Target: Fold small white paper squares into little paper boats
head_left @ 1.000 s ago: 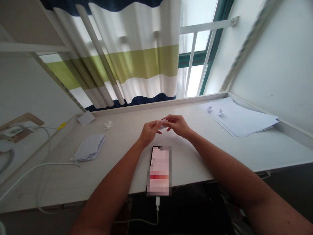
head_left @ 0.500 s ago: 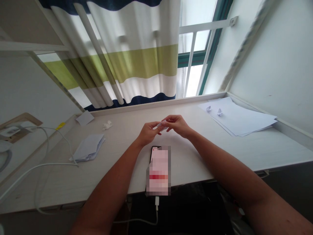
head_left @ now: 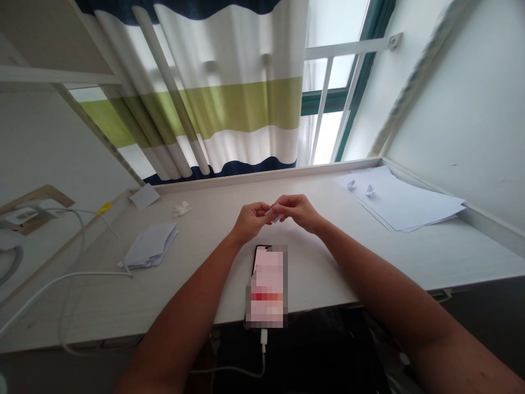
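Note:
My left hand [head_left: 250, 221] and my right hand [head_left: 299, 212] meet above the middle of the white desk [head_left: 328, 262]. Between their fingertips both hold a small piece of folded white paper [head_left: 274, 213], mostly hidden by the fingers. Just below my hands lies a smartphone [head_left: 266, 287] with a pixelated screen, its lower end at the desk's front edge. Neither hand touches the phone.
Several white sheets [head_left: 404, 197] lie at the right, bearing two small paper folds [head_left: 361, 187]. At the left are a folded paper pile [head_left: 150, 246], a paper square [head_left: 144, 196], a small white paper piece [head_left: 181, 209] and a white cable [head_left: 82, 275].
My hands have drawn slightly closer around the folded paper, and the fingers have shifted on it. The view has moved slightly. The objects on the desk stay in place.

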